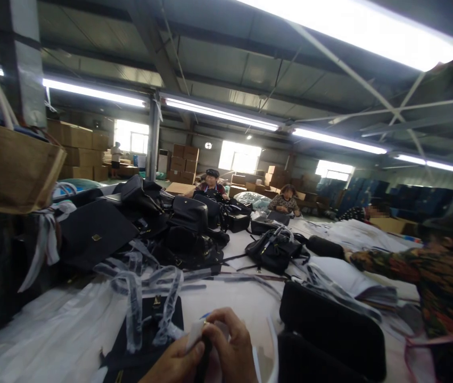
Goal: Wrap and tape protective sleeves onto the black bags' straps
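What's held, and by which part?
A small white piece: the left hand pinches its lower end, the right hand touches its upper edge. Whether the dark strip below is held is unclear.

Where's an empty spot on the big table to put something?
On the table, just beyond the right hand, between the plastic-wrapped straps and large black piece. A smaller gap lies between the bag heap and backpack. The heap itself is crowded.
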{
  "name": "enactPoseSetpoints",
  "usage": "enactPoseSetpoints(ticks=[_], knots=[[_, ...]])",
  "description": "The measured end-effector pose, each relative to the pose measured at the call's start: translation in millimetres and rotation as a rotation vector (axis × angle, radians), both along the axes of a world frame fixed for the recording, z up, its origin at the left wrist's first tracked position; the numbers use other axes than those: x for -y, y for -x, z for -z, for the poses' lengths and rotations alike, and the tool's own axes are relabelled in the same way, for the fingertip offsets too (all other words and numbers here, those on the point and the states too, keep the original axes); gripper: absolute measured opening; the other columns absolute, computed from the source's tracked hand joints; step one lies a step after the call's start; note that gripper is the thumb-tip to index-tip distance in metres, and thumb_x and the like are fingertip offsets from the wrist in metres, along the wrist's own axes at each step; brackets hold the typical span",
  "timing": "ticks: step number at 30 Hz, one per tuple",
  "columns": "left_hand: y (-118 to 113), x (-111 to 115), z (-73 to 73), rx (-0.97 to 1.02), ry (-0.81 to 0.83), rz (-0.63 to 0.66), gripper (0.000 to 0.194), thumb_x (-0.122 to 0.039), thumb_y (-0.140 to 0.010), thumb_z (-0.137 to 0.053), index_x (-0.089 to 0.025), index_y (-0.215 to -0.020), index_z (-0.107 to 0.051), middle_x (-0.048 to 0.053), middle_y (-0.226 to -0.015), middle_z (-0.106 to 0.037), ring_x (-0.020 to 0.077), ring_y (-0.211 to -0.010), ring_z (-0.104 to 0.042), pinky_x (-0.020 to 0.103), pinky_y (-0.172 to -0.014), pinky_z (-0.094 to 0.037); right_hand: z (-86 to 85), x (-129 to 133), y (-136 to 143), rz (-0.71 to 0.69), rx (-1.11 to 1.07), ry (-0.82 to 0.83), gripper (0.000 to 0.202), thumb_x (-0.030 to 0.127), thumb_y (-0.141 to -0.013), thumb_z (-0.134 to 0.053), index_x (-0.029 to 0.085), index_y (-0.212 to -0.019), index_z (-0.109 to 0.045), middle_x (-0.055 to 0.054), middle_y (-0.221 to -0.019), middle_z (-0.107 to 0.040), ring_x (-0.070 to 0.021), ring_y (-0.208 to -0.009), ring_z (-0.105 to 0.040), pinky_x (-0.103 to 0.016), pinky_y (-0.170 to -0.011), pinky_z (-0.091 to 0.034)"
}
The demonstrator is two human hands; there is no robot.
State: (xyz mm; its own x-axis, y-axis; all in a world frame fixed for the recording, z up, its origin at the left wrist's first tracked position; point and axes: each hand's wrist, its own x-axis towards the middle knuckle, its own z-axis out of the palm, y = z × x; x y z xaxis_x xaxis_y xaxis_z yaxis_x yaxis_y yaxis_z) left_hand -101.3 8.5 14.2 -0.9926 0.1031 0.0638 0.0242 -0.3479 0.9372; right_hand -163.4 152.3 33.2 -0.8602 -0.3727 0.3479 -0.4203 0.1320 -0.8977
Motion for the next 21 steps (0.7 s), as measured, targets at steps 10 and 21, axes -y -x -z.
enactPoseSetpoints(ticks=[10, 21], knots=[[4, -8, 19.1, -0.005, 0.107, 0.025, 0.046, -0.053, -0.083, -0.063, -0.011, -0.099, -0.073, 0.010, -0.084, -0.068, 0.0233, -0.084, -0.059, 0.030, -0.078, -0.046, -3.8, 1, 1, 0.029, 0.164, -0.027, 0.012, 0.028, -0.079, -0.060, 0.017, -0.078, -0.065, -0.003, -0.077, -0.069, -0.0215, -0.081, -0.064, -0.028, -0.075, -0.046], [7, -29, 27.6, 0.225, -0.265, -0.174, 0.052, -0.052, -0.070, -0.077, -0.011, -0.100, -0.073, 0.008, -0.072, -0.070, 0.0194, -0.068, -0.062, 0.026, -0.065, -0.046, 8.9, -5, -2, 0.058, 0.197, 0.104, 0.031, 0.047, -0.085, -0.059, 0.018, -0.085, -0.067, -0.005, -0.082, -0.069, -0.0209, -0.081, -0.063, -0.029, -0.075, -0.048]])
